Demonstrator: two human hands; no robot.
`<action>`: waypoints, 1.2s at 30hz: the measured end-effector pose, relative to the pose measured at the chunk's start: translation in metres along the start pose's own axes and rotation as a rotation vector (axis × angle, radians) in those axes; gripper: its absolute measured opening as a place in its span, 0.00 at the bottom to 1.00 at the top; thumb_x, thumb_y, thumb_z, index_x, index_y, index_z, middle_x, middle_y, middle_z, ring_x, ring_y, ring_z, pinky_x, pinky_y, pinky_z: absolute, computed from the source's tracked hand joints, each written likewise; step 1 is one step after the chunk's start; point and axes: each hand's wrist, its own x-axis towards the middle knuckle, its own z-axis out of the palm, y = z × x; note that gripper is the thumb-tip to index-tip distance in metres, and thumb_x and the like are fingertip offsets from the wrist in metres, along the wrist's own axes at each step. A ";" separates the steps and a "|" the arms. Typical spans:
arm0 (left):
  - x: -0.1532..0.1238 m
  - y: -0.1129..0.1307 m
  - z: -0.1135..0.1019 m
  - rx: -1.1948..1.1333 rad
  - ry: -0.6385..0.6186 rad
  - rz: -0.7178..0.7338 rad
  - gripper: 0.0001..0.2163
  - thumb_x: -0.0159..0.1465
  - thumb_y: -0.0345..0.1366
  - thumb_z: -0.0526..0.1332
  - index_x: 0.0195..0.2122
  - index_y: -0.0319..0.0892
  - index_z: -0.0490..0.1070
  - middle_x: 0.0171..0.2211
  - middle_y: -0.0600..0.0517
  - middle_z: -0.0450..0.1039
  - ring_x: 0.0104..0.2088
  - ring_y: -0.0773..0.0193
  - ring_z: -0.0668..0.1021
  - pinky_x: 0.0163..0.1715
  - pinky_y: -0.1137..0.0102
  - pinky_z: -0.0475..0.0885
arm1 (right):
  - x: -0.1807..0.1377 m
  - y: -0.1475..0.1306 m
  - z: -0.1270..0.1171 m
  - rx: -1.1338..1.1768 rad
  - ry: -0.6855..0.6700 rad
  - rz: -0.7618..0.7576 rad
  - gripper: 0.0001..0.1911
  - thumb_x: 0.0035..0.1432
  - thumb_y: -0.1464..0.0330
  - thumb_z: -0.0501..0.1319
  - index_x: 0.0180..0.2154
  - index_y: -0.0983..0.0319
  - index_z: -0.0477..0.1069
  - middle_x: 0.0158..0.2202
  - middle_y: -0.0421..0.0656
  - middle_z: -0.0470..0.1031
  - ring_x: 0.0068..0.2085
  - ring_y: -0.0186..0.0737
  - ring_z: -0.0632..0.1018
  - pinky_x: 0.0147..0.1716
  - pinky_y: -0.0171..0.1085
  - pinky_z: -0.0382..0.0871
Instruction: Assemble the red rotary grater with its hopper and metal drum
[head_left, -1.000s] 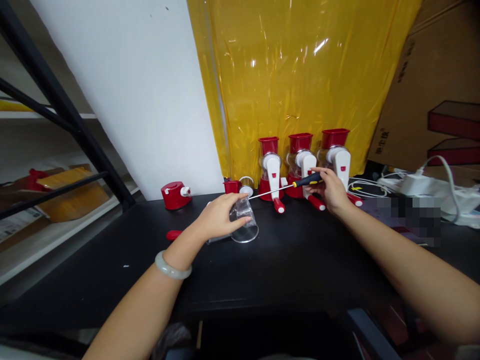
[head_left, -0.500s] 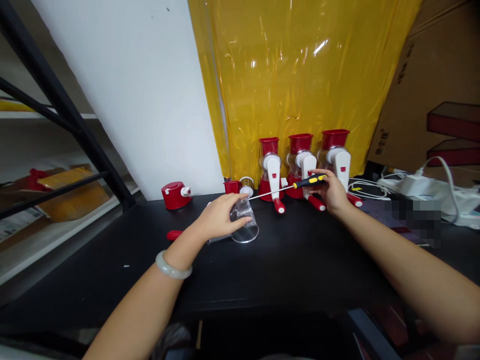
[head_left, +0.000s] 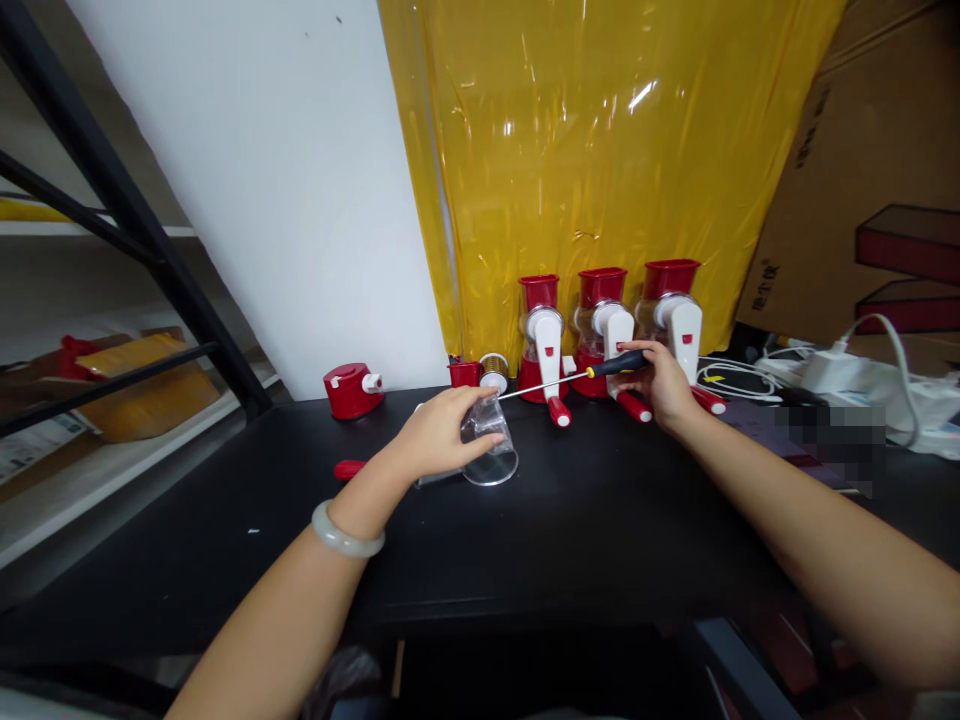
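Right of the left hand [head_left: 442, 430], half-curled round a clear plastic part [head_left: 493, 466], the right hand [head_left: 666, 388], fingers closed, holds a screwdriver [head_left: 581, 376].

A screwdriver [head_left: 592, 372], dark-handled with a yellow collar, slants down leftward, its metal tip at the far end of a clear plastic housing [head_left: 491, 455], round rim on the near side.
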 end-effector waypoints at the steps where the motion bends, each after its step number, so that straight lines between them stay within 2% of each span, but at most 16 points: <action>1: 0.000 0.000 0.000 -0.001 0.003 0.002 0.27 0.63 0.50 0.65 0.61 0.46 0.68 0.55 0.42 0.75 0.52 0.47 0.79 0.53 0.49 0.74 | 0.000 -0.001 0.000 0.018 -0.003 0.007 0.14 0.54 0.57 0.60 0.39 0.58 0.70 0.28 0.39 0.76 0.24 0.39 0.79 0.19 0.35 0.72; 4: 0.000 0.000 -0.001 -0.001 0.005 0.003 0.27 0.63 0.50 0.64 0.61 0.47 0.68 0.55 0.42 0.75 0.52 0.47 0.79 0.53 0.48 0.74 | -0.001 -0.003 0.001 0.033 0.002 0.011 0.13 0.52 0.59 0.62 0.38 0.59 0.71 0.26 0.38 0.74 0.22 0.36 0.77 0.20 0.36 0.72; 8: 0.000 0.001 -0.001 0.003 -0.002 -0.001 0.27 0.63 0.50 0.64 0.61 0.46 0.68 0.56 0.42 0.75 0.53 0.47 0.78 0.54 0.49 0.74 | -0.004 -0.004 0.005 -0.013 -0.004 -0.048 0.18 0.54 0.51 0.65 0.35 0.58 0.70 0.17 0.33 0.66 0.16 0.33 0.69 0.17 0.34 0.67; 11: 0.000 0.001 -0.001 0.013 -0.008 -0.007 0.27 0.63 0.50 0.64 0.61 0.46 0.67 0.56 0.42 0.75 0.53 0.47 0.79 0.54 0.50 0.74 | -0.006 -0.004 0.006 -0.074 -0.007 -0.104 0.21 0.56 0.46 0.63 0.30 0.57 0.68 0.12 0.33 0.62 0.15 0.34 0.67 0.17 0.35 0.64; 21: 0.000 0.001 -0.002 -0.004 -0.006 -0.012 0.29 0.62 0.51 0.65 0.61 0.45 0.68 0.56 0.41 0.76 0.53 0.46 0.79 0.54 0.49 0.74 | -0.001 -0.007 0.002 -0.184 0.059 -0.211 0.22 0.61 0.44 0.58 0.28 0.54 0.66 0.12 0.34 0.61 0.15 0.38 0.66 0.16 0.39 0.63; 24: 0.001 0.001 -0.007 -0.024 -0.015 -0.042 0.30 0.61 0.50 0.66 0.61 0.43 0.68 0.56 0.40 0.76 0.53 0.45 0.79 0.54 0.50 0.73 | 0.002 -0.022 -0.002 -0.202 0.133 -0.252 0.22 0.61 0.45 0.58 0.27 0.55 0.66 0.13 0.35 0.61 0.14 0.36 0.64 0.14 0.38 0.59; 26: 0.002 -0.001 -0.015 -0.094 0.014 -0.069 0.30 0.61 0.50 0.67 0.61 0.42 0.68 0.56 0.41 0.75 0.53 0.46 0.79 0.55 0.51 0.73 | -0.004 -0.041 -0.003 -0.222 0.224 -0.344 0.20 0.61 0.47 0.58 0.28 0.55 0.66 0.17 0.37 0.63 0.15 0.36 0.64 0.13 0.38 0.57; 28: 0.004 -0.005 -0.027 -0.190 0.107 -0.121 0.29 0.60 0.50 0.67 0.59 0.42 0.70 0.54 0.42 0.76 0.52 0.48 0.79 0.55 0.52 0.72 | -0.018 -0.065 -0.001 -0.242 0.291 -0.488 0.19 0.62 0.48 0.56 0.30 0.55 0.65 0.22 0.40 0.66 0.18 0.36 0.67 0.16 0.39 0.60; 30: 0.006 -0.013 -0.040 -0.296 0.277 -0.204 0.28 0.60 0.52 0.67 0.57 0.43 0.71 0.51 0.44 0.77 0.50 0.49 0.79 0.54 0.53 0.73 | -0.043 -0.086 0.001 -0.305 0.321 -0.623 0.18 0.65 0.49 0.54 0.33 0.56 0.66 0.27 0.42 0.68 0.22 0.38 0.69 0.21 0.41 0.65; 32: 0.006 -0.023 -0.052 -0.461 0.477 -0.301 0.30 0.58 0.53 0.68 0.59 0.45 0.69 0.48 0.45 0.77 0.48 0.50 0.79 0.48 0.56 0.76 | -0.071 -0.099 0.002 -0.453 0.348 -0.763 0.18 0.67 0.51 0.52 0.36 0.56 0.69 0.30 0.45 0.71 0.27 0.41 0.73 0.28 0.43 0.69; 34: 0.002 -0.034 -0.063 -0.686 0.643 -0.395 0.32 0.60 0.55 0.67 0.62 0.51 0.63 0.47 0.46 0.75 0.44 0.53 0.80 0.40 0.59 0.78 | -0.097 -0.101 0.000 -0.679 0.249 -0.891 0.17 0.65 0.51 0.55 0.38 0.56 0.72 0.34 0.47 0.74 0.33 0.44 0.77 0.35 0.45 0.71; 36: -0.004 -0.043 -0.071 -0.908 0.734 -0.496 0.29 0.63 0.56 0.64 0.62 0.58 0.59 0.46 0.48 0.75 0.39 0.56 0.80 0.35 0.62 0.78 | -0.115 -0.094 -0.003 -0.853 -0.012 -0.999 0.17 0.61 0.50 0.61 0.37 0.55 0.75 0.30 0.46 0.74 0.31 0.44 0.76 0.34 0.44 0.70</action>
